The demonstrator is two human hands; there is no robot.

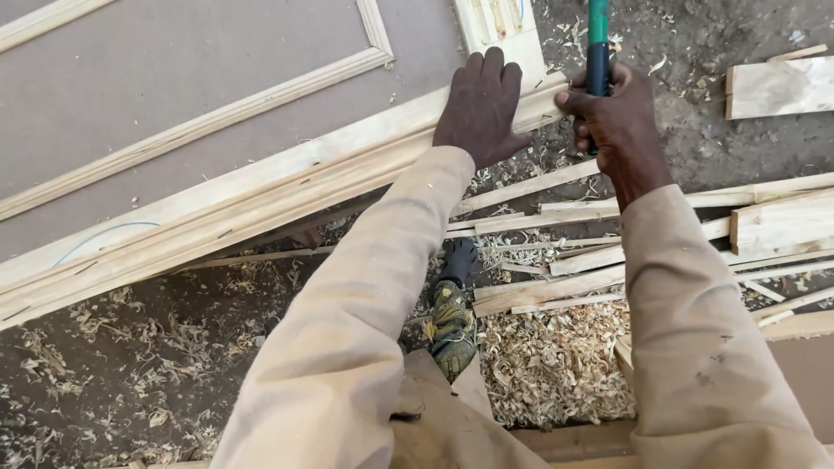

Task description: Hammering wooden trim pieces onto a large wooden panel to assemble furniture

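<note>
- Head view: tan sleeves fill the bottom; a foot in a worn patterned shoe (451, 326) stands between them, on shavings.
- Left hand (480, 108) at 12 o'clock, palm down, fingers together, pressed flat on the pale moulded timber frame edge (261, 187) of the grey-brown door panel (174, 78).
- Right hand (615, 117) at 1 o'clock, fist wrapped around the green-and-black tool handle (598, 43); handle runs straight up out of frame, head not visible.
- Frame edge's long axis runs from 8 o'clock up to 1 o'clock; tool sits just right of its upper end, left hand nearer the timber.
- Loose pale wood strips (573, 260) and a heap of curled shavings (556, 365) lie at 3 to 5 o'clock.
</note>
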